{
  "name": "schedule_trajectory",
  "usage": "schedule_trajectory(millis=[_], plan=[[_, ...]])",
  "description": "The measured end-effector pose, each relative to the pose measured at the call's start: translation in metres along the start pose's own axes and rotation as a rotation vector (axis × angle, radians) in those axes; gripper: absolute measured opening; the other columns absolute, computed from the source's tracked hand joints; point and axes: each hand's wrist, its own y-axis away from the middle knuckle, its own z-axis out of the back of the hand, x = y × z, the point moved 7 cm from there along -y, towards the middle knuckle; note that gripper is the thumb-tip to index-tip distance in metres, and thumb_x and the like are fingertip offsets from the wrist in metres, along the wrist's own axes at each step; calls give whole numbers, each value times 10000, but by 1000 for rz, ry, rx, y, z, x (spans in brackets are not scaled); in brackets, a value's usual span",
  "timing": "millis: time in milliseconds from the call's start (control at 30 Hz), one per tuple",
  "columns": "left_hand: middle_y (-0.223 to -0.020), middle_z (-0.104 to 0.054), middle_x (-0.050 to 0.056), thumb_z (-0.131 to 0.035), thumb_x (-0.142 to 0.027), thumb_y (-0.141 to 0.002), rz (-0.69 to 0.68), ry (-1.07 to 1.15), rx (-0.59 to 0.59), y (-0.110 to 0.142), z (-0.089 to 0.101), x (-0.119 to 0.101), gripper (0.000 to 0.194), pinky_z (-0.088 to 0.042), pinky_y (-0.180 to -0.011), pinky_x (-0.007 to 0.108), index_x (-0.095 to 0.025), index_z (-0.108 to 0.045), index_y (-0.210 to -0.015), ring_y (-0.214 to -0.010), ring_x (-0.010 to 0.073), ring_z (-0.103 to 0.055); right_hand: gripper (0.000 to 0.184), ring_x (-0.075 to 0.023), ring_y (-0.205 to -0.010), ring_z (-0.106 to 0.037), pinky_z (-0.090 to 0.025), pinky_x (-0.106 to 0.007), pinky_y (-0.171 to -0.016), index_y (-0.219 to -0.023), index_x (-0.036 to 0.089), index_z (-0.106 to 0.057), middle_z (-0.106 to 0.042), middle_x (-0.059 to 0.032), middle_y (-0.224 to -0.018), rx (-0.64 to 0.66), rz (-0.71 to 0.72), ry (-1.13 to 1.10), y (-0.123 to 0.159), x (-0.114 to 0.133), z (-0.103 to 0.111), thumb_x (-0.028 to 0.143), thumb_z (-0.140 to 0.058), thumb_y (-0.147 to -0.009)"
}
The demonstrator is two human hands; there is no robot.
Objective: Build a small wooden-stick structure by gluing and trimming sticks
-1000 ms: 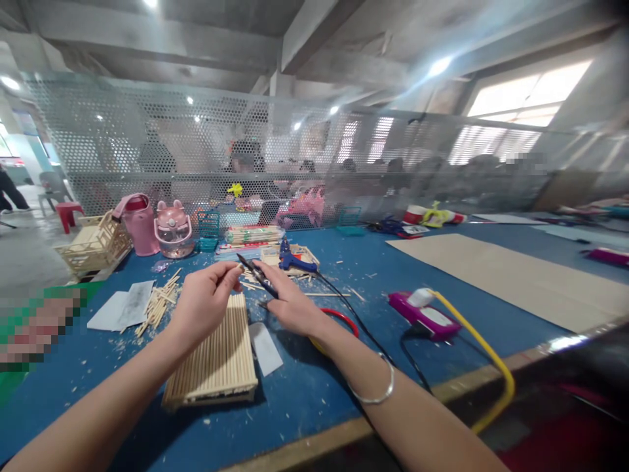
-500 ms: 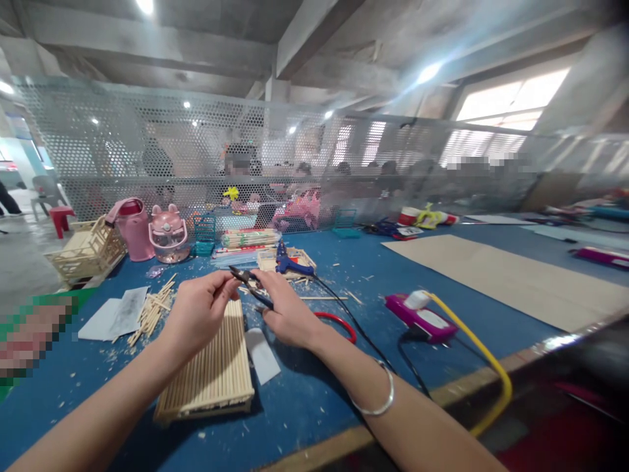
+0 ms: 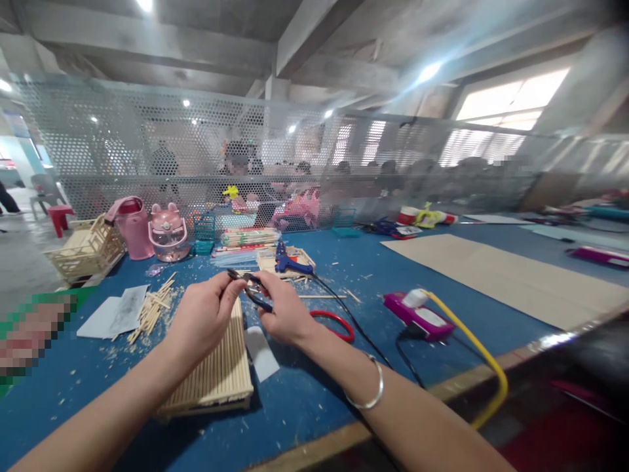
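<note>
My right hand (image 3: pixel 285 311) is closed round a pair of dark-handled pliers (image 3: pixel 254 298), whose jaws point left. Thumb and fingers pinched, my left hand (image 3: pixel 209 311) is right at the jaws; whatever it holds there is hidden. Below both hands lies a slatted panel of thin wooden sticks (image 3: pixel 216 377), flat on the table and partly covered by my left hand and forearm. A pale paper piece with a rounded end (image 3: pixel 262 354) lies beside the panel's right edge. Loose short sticks (image 3: pixel 153 308) are heaped to the left of my left hand.
Behind my hands, a blue glue gun (image 3: pixel 289 262) rests by a small wooden tray. A red ring (image 3: pixel 334 326), a purple power strip (image 3: pixel 417 316) with a yellow cord and a large cardboard sheet (image 3: pixel 491 275) lie rightward. Pink bottles (image 3: pixel 168 235) and a wooden frame (image 3: pixel 83 249) stand at back left.
My left thumb has moved right and up over the pliers' jaws, and its fingers cover more of them. The pliers' handles look spread wider. The panel has stayed in place.
</note>
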Motion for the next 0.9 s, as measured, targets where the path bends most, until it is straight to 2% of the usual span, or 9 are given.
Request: schedule_trajectory(millis=[200,267,467,533,600,700,767,800,900], plan=[[-503,-524,-22,-360,-366,-861,173,73,57,0,-3,6,349,-264,-478,226,-175,-575,-664,-471,123,-445,466,-256,-831,-478,-401,-402,-757,-1005,127,-521,-545,-114,-865,-165,1,314,-1,-6,10,125,-463,-543],[-512,-534,-19,-359,-378,-864,137,49,56,-2,-2,5,367,-267,-483,225,-173,-569,-645,-480,120,-452,487,-251,-836,-480,-399,-389,-763,-1017,122,-524,-552,-114,-885,-154,-5,282,-3,-7,9,122,-470,-533],[-613,-619,-5,-333,-399,-886,-81,-15,121,-5,-2,5,394,-329,-546,225,-177,-621,-733,-550,120,-518,290,-133,-585,-466,-387,-253,-577,-897,151,-552,-541,-1,-668,64,-295,-162,-11,-44,14,118,-376,-669],[-646,-641,9,-309,-402,-891,-43,-37,151,-7,-3,12,415,-352,-558,234,-180,-637,-766,-580,135,-544,278,-145,-662,-512,-398,-259,-629,-902,152,-575,-585,-18,-743,104,-384,-66,-9,-64,26,129,-397,-689],[-700,-655,29,-275,-398,-896,-17,-62,167,-9,-5,17,444,-389,-597,252,-177,-651,-813,-643,159,-571,257,-184,-754,-554,-406,-281,-676,-921,170,-611,-629,-44,-840,294,-462,135,0,-86,25,203,-490,-698],[-825,-651,69,-253,-296,-889,-46,-111,175,-12,-9,20,428,-429,-723,291,-145,-641,-989,-800,188,-585,500,-264,-942,-561,-412,-335,-772,-1097,203,-596,-619,-105,-1074,460,-516,369,11,-108,18,439,-618,-657],[-870,-640,89,-273,-200,-851,-46,-171,203,-12,-14,24,421,-434,-750,298,-116,-599,-1103,-827,190,-587,701,-294,-1031,-522,-401,-351,-816,-1162,175,-563,-571,-144,-1165,405,-495,431,9,-110,17,538,-669,-572],[-886,-641,94,-283,-170,-834,-41,-198,223,-11,-16,26,429,-435,-747,295,-114,-586,-1132,-822,188,-592,697,-286,-1010,-530,-405,-340,-801,-1125,154,-585,-586,-148,-1130,340,-481,433,6,-107,19,558,-669,-563],[-894,-674,76,-322,-171,-831,-15,-238,262,-9,-19,30,431,-435,-717,284,-163,-545,-1201,-802,188,-614,458,-169,-660,-565,-399,-258,-605,-696,133,-655,-622,-59,-669,71,-424,347,-3,-86,33,543,-466,-773]])
